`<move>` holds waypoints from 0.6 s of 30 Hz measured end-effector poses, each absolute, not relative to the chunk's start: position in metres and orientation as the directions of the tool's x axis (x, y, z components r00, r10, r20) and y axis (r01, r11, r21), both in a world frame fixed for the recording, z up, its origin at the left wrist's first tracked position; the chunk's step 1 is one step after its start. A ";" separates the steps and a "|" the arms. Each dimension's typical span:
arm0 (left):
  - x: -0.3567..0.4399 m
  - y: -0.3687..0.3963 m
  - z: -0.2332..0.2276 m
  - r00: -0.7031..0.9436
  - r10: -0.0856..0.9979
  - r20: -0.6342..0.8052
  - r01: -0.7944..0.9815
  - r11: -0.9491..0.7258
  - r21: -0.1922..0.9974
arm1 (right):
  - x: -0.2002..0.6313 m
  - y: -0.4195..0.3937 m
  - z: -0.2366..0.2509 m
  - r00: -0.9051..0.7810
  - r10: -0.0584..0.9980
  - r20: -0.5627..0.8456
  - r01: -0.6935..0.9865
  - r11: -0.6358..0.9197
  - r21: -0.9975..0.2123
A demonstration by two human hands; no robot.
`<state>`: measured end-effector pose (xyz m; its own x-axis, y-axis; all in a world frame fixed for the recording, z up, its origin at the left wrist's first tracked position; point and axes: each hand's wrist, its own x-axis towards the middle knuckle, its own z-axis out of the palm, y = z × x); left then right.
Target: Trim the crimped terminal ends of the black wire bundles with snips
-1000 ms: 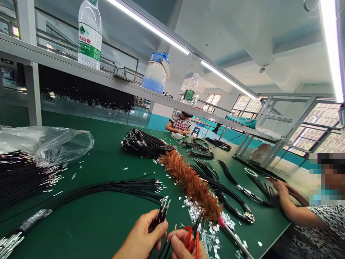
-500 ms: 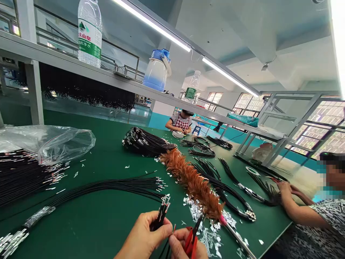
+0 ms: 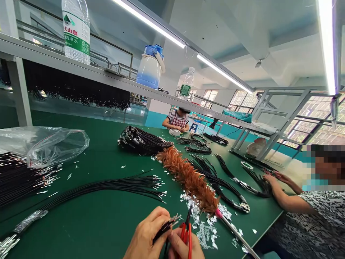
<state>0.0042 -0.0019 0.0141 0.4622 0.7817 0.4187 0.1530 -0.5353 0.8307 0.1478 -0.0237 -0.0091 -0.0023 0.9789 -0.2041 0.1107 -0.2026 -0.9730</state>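
My left hand (image 3: 147,235) pinches a small bunch of black wires (image 3: 167,225) whose metal terminal ends point right, toward the blades. My right hand (image 3: 184,248) grips red-handled snips (image 3: 186,230), tips up and close to the wire ends. Both hands sit at the bottom edge, over the green table (image 3: 102,223). Just beyond them lies a fanned bundle of black wires with terminals (image 3: 113,187).
A brown feather duster (image 3: 188,180) lies diagonally beside metal scraps (image 3: 205,230). Black wire bundles (image 3: 142,142) and a plastic bag (image 3: 45,144) lie left and behind. A co-worker's arm (image 3: 283,198) rests at right; another person (image 3: 178,120) sits far off. Bottles (image 3: 76,30) stand on the shelf.
The wire bunch in my left hand has tipped from upright to pointing right, toward the snips. The snips have shifted slightly left. The view has panned a little.
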 end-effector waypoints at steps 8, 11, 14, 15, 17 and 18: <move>0.005 0.005 0.011 0.409 0.868 0.280 0.115 -0.354 0.928 | 0.169 -0.025 -0.014 0.014 0.985 -0.169 0.440 -0.158 -0.884; 0.002 0.009 0.015 0.390 0.909 0.150 0.043 -0.181 0.983 | 0.186 -0.029 -0.011 -0.025 0.998 0.050 0.881 0.045 -0.471; 0.001 0.011 0.015 0.420 0.899 0.123 -0.028 -0.122 0.992 | 0.198 -0.031 -0.003 -0.161 0.984 0.074 0.986 0.157 0.057; 0.001 0.011 0.015 0.427 0.897 0.119 -0.040 -0.112 0.993 | 0.200 -0.032 0.001 -0.186 0.981 0.054 0.971 0.175 0.162; 0.001 0.010 0.013 0.434 0.894 0.113 -0.052 -0.100 0.994 | 0.200 -0.032 0.008 -0.220 0.975 0.024 0.935 0.204 0.292; 0.001 0.010 0.013 0.437 0.892 0.110 -0.055 -0.096 0.994 | 0.199 -0.032 0.011 -0.227 0.974 0.010 0.920 0.212 0.329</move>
<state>0.0014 0.0096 0.0129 0.4374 0.8925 0.1103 -0.0550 -0.0959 0.9939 0.1990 -0.0319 0.0105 -0.2274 0.9738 0.0097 0.9204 0.2116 0.3287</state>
